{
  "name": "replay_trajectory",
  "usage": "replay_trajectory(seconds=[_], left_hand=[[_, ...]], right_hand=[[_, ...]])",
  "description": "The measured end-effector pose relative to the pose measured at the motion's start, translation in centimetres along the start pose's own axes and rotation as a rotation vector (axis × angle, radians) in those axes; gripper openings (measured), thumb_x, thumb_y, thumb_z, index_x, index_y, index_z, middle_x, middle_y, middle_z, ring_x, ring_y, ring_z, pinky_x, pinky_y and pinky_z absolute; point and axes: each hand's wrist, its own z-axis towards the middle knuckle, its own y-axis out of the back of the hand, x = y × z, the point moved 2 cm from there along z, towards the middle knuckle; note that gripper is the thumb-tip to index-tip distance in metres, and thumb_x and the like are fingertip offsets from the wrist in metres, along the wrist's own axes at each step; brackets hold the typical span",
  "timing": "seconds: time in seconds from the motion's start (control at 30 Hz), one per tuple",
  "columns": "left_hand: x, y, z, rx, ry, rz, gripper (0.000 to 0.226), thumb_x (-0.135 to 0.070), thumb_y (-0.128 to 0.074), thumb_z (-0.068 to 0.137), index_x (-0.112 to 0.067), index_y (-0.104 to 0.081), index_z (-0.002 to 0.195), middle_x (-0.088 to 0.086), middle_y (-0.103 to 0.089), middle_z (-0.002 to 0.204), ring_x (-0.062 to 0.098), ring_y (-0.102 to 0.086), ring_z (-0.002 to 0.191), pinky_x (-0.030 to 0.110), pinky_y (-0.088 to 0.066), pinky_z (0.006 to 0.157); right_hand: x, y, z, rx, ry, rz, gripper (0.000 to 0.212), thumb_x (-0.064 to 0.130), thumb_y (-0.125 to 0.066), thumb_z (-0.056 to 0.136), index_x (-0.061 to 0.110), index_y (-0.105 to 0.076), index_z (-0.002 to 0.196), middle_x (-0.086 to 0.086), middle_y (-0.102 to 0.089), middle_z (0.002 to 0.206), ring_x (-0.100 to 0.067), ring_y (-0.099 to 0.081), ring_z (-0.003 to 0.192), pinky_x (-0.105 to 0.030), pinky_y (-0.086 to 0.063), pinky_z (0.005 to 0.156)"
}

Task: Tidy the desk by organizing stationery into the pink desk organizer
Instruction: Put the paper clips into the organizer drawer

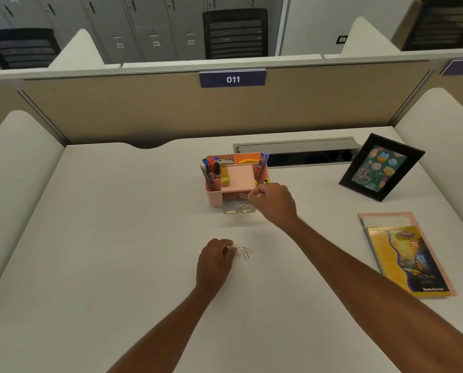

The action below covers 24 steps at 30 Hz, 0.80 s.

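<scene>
From the head view I see the pink desk organizer (235, 179) standing mid-table, its upper compartments already stocked with markers (211, 166), pencils and a yellow glue stick (225, 175). Its small clear drawer (239, 207) is pulled out at the front with several paper clips lying inside. My right hand (274, 203) hovers just over that drawer, fingers (253, 196) pinching one paper clip (243, 195). My left hand (214, 261) rests on the table (117, 238), fingers curled beside a small heap of loose clips (243, 252); I cannot tell whether it grips any.

I judge the task nearly done: the loose clips remain, and the drawer needs closing. The notebooks (408, 254) and photo frame (381, 168) sit well apart to the right.

The organizer's far right side is partly hidden behind my hand, and the clips are too thin to count.
</scene>
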Motion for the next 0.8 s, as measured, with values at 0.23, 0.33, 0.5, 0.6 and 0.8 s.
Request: replay_trajectory(seconds=[0.23,0.33,0.5,0.6,0.8], left_hand=[[0.5,0.2,-0.5,0.037,0.024,-0.106,0.023,-0.027,-0.083,0.084,-0.023,-0.078,0.107,-0.010,-0.066,0.084,0.006,-0.060,0.086,0.026,-0.049,0.082],[0.5,0.1,-0.4,0.070,0.012,-0.108,0.028,-0.029,-0.085,0.082,-0.025,-0.078,0.108,-0.009,-0.064,0.084,0.003,-0.059,0.084,0.024,-0.049,0.080],[0.5,-0.2,-0.6,0.058,0.028,-0.117,0.025,-0.028,-0.085,0.081,-0.029,-0.077,0.105,-0.008,-0.061,0.084,0.001,-0.058,0.079,0.022,-0.048,0.077],[0.4,-0.2,-0.5,0.044,0.018,-0.108,0.019,-0.028,-0.083,0.083,-0.031,-0.078,0.102,-0.008,-0.063,0.084,0.001,-0.059,0.080,0.021,-0.048,0.077],[0.6,-0.5,-0.5,0.022,-0.006,-0.060,0.016,-0.027,-0.081,0.086,-0.034,-0.079,0.100,-0.009,-0.065,0.086,0.000,-0.059,0.081,0.016,-0.045,0.074]], right_hand=[[1.4,-2.1,1.5,0.107,-0.043,-0.283,0.012,0.029,-0.065,0.093,0.019,-0.070,0.090,0.002,-0.064,0.079,-0.022,-0.066,0.073,-0.027,-0.049,0.061],[1.5,-2.5,1.9,0.097,-0.054,-0.331,0.015,0.032,-0.067,0.094,0.019,-0.069,0.100,-0.001,-0.070,0.091,-0.023,-0.070,0.080,-0.035,-0.061,0.073],[1.7,-2.1,2.2,0.084,-0.051,-0.333,0.013,0.028,-0.068,0.088,0.020,-0.076,0.094,0.004,-0.069,0.081,-0.023,-0.067,0.075,-0.033,-0.059,0.069],[1.3,-1.3,1.5,0.035,-0.044,-0.298,0.017,0.029,-0.061,0.092,0.020,-0.076,0.091,0.003,-0.067,0.077,-0.022,-0.064,0.070,-0.032,-0.059,0.067],[-1.0,-1.0,-4.6,0.017,0.010,-0.087,0.019,0.039,-0.063,0.091,0.029,-0.079,0.091,0.009,-0.075,0.082,-0.018,-0.068,0.076,-0.032,-0.058,0.067]])
